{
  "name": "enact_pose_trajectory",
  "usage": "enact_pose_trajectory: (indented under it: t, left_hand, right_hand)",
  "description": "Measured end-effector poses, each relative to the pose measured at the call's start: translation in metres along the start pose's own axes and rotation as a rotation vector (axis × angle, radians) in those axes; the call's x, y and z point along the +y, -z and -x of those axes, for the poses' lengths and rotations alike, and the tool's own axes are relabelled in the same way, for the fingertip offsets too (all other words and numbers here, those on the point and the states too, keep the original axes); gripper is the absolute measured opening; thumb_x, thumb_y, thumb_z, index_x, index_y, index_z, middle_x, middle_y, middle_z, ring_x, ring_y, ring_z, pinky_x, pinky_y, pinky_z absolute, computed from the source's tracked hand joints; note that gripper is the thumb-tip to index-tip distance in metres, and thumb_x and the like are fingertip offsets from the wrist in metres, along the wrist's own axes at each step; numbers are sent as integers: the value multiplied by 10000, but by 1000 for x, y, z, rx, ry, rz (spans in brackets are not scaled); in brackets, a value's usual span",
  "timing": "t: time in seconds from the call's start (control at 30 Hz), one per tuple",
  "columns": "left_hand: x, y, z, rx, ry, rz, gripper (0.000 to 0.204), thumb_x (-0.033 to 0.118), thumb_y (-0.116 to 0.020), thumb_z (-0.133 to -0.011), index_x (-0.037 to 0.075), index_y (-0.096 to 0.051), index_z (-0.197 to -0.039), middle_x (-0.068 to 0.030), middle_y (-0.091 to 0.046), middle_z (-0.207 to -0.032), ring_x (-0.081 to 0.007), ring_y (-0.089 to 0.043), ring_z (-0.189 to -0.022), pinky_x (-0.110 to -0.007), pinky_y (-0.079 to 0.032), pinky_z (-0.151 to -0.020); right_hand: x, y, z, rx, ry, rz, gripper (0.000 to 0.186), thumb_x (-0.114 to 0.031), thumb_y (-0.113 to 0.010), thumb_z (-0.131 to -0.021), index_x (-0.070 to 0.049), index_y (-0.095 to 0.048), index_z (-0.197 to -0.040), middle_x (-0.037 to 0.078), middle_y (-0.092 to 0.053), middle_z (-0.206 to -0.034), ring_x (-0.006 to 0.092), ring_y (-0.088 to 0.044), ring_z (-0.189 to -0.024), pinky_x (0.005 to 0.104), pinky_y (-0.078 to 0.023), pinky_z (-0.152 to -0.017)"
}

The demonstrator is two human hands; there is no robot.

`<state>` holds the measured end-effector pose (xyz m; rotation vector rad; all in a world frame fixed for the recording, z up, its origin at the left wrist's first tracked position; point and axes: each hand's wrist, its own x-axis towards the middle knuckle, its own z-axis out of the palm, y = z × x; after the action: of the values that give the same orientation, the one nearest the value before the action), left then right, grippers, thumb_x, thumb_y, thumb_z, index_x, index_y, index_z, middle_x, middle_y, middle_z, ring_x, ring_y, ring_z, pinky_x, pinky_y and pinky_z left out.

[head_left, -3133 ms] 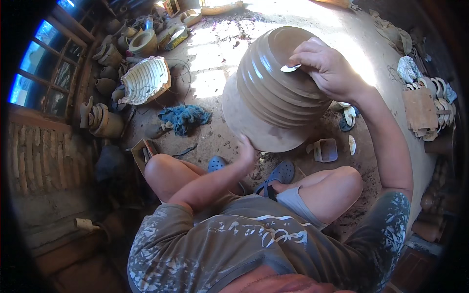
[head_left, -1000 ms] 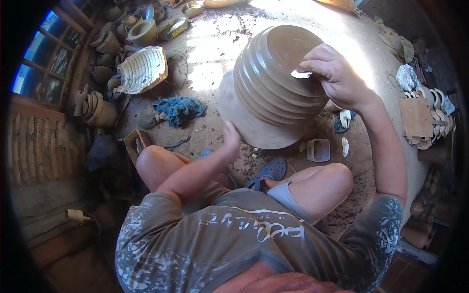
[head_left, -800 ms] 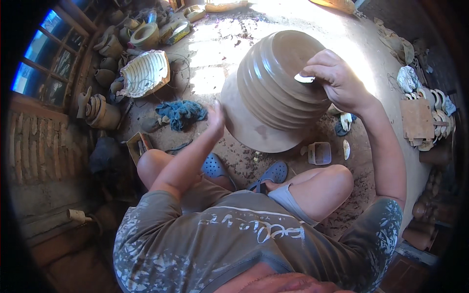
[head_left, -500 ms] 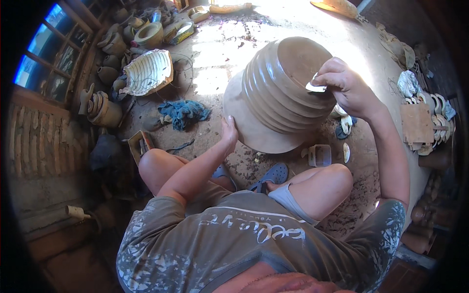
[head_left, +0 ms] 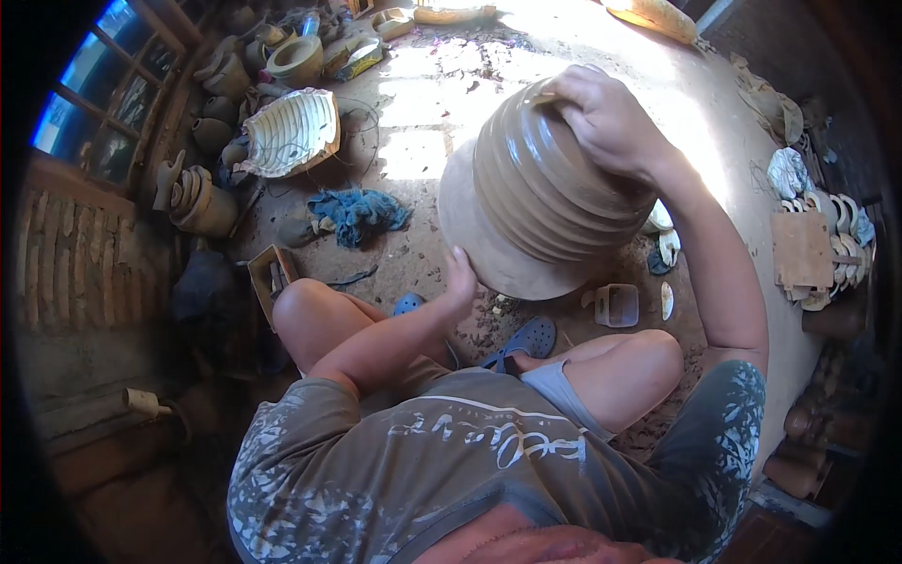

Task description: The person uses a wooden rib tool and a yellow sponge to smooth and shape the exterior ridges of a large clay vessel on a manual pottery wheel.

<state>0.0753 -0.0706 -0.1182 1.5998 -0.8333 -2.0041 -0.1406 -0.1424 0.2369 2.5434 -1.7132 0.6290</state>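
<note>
ribbed clay pot (head_left: 540,193) tilted; left hand (head_left: 459,279) flat at 7 o'clock (fingers together), right hand (head_left: 606,117) fingers curled over rim at 1 o'clock.

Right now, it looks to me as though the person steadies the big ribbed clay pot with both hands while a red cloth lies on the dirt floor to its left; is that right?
Not quite: the cloth is blue, not red, as the head view shows. The rest holds: the left hand presses the lower side of the ribbed clay pot, the right hand grips its upper edge, and the cloth lies on the dirt floor to its left.
</note>
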Motion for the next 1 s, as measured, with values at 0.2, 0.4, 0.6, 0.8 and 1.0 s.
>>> enact_pose_trajectory:
  t: [0.2,0.4,0.6,0.8,1.0]
  left_hand:
    - [64,26,-51,-66,-122,52,652,470,-224,-1130,12,-216,-1594,-217,-370,-1605,-324,-399,-1465,-441,-320,-1211]
    - [38,22,-49,50,-207,-100,748,551,-267,-1102,52,-97,-1633,-201,-276,-1658,-338,-331,-1509,-476,-276,-1233]
    - [-26,-11,3,102,-133,4,754,438,-354,-1109,-45,-60,-1609,-281,-311,-1616,-346,-383,-1473,-424,-318,-1212]
    - [9,-25,37,29,-77,-24,720,411,-336,-1116,-23,-52,-1616,-276,-336,-1599,-359,-390,-1464,-442,-312,-1212]
    - [-10,4,-14,144,-191,-81,751,453,-356,-1106,-29,-88,-1615,-279,-293,-1630,-354,-337,-1501,-428,-280,-1229]
  right_hand:
    - [-3,16,16,-64,91,-87,162,13,-633,-900,-22,-695,-1046,133,-681,-1027,328,-644,-1007,400,-519,-902]
    - [-6,42,37,-185,143,-156,102,1,-662,-892,-40,-706,-974,102,-688,-982,297,-652,-960,394,-526,-870]
    - [9,99,48,-530,-400,-696,132,16,-649,-887,-2,-690,-1011,74,-703,-1090,183,-641,-1012,333,-516,-905]
    - [82,139,59,241,-348,-858,258,-130,-705,-928,24,-707,-1134,50,-710,-1071,166,-665,-931,315,-526,-879]
    - [124,59,37,208,-715,-22,261,-181,-713,-951,-11,-752,-1146,62,-745,-946,134,-669,-877,318,-519,-836]
